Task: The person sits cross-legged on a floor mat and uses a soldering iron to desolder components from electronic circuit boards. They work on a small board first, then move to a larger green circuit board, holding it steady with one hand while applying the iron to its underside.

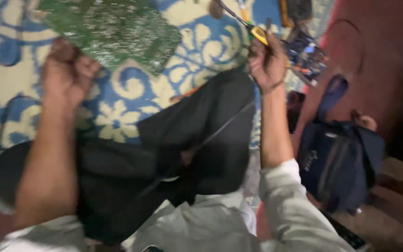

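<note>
My left hand (pixel 67 72) grips the near edge of a large green circuit board (pixel 113 30) that lies tilted over the patterned cloth. A screwdriver (pixel 248 25) with a yellow and black handle and a thin dark shaft is held in my right hand (pixel 267 60), its tip pointing up and to the left, well off the board. Both forearms are raised over my crossed legs in black trousers (pixel 197 135). The picture is motion-blurred.
A blue, cream and white patterned cloth (pixel 197 51) covers the floor. A dark blue bag (pixel 339 161) sits at the right on a reddish floor. Small electronic parts and wires (pixel 306 53) lie beyond my right hand. A dark flat object (pixel 350 238) lies at the bottom right.
</note>
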